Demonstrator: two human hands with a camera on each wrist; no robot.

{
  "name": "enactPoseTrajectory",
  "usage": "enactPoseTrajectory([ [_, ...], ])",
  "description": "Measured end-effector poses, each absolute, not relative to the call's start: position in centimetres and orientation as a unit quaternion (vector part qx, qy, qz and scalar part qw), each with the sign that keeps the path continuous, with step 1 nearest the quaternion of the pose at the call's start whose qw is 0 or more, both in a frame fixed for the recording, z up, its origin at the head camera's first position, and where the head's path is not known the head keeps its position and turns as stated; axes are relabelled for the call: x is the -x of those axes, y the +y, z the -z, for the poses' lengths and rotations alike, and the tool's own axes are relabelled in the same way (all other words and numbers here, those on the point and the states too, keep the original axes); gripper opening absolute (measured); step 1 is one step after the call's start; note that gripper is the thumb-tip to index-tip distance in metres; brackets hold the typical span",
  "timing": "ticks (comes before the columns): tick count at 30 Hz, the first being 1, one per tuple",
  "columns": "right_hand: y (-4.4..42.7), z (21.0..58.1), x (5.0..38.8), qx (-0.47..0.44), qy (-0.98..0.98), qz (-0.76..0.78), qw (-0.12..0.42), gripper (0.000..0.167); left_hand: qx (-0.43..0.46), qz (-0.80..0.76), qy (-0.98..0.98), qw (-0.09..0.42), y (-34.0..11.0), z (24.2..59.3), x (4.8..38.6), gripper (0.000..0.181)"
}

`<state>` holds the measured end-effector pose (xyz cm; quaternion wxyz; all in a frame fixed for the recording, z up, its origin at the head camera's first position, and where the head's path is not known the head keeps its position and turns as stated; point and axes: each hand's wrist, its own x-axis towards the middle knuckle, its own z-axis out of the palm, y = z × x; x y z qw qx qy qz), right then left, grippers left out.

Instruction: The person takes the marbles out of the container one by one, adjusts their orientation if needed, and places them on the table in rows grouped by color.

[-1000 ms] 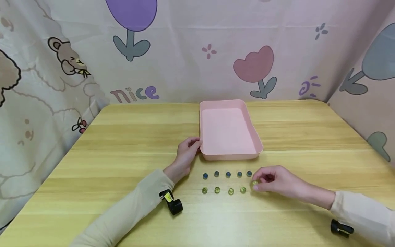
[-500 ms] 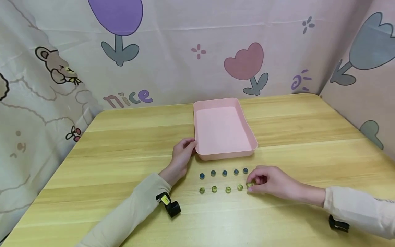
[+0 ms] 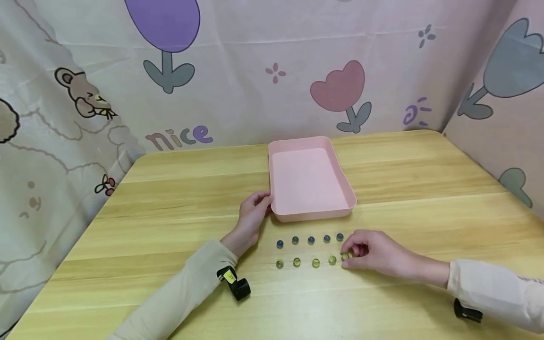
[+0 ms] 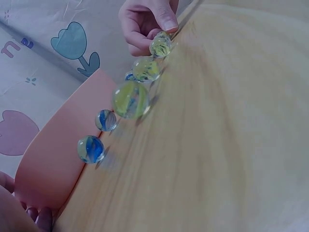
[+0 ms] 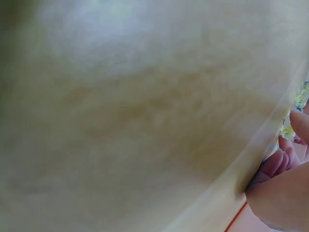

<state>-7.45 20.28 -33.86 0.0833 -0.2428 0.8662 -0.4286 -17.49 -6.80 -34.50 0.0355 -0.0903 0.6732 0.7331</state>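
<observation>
My left hand (image 3: 250, 218) grips the near left corner of a pink tray (image 3: 312, 217), thumb at the rim. In the left wrist view, fingertips (image 4: 44, 218) show low against the tray's wall. My right hand (image 3: 378, 250) pinches a yellow-green glass marble (image 3: 344, 257) between thumb and fingers, at the right end of a row of yellow-green marbles (image 3: 316, 263). Just behind lies a row of blue marbles (image 3: 311, 240), nearer the tray. In the right wrist view the hand (image 5: 282, 183) shows only at the right edge, beside a yellow-green marble (image 5: 287, 132).
The wooden table (image 3: 191, 189) spreads around the tray and both rows. A patterned cloth (image 3: 238, 71) hangs behind and at the sides. Each wrist bears a black camera (image 3: 241, 289).
The right hand has brought its yellow-green marble down to the right end of the front row. The left hand stays on the tray. The head view has shifted slightly.
</observation>
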Motion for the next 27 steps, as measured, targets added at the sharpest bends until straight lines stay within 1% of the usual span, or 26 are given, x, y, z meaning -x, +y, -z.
enactPoseTrajectory([
  [7, 20.49, 33.66, 7.22, 0.222, 0.872, 0.427, 0.094, 0.022, 0.079, -0.736, 0.672, 0.029, -6.51, 34.32, 17.41, 0.025],
  [27, 20.68, 33.14, 7.33, 0.209, 0.87, 0.431, 0.114, 0.028, 0.081, -0.73, 0.678, 0.031, -6.34, 33.85, 17.52, 0.026],
])
